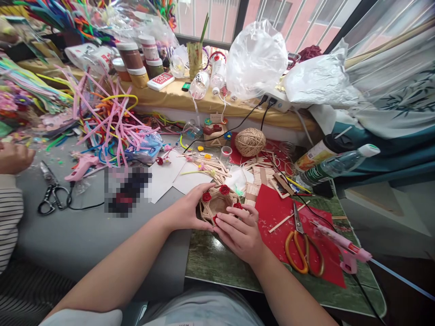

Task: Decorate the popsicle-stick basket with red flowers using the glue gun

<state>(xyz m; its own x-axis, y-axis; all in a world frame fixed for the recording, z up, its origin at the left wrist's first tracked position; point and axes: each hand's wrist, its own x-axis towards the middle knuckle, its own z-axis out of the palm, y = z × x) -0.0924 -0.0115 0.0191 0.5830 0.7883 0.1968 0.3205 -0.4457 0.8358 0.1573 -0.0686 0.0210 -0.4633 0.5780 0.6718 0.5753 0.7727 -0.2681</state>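
A small round basket (217, 204), wound with tan twine and bearing several red roses on its rim, is held at the table's front edge. My left hand (188, 209) wraps round its left side, with the thumb low and the fingers at the back. On the right side my right hand (239, 231) grips it, fingers laid over the rim by the red roses. Behind the basket lie craft sticks (220, 167) and a ball of twine (250, 141).
Orange-handled scissors (302, 246) and a pink glue gun (350, 249) lie on red sheets at right. A plastic bottle (336, 167) leans behind them. At left are black-handled scissors (52, 194), another pink glue gun (81, 167), pink pipe cleaners (108, 117) and another person's hand (15, 157).
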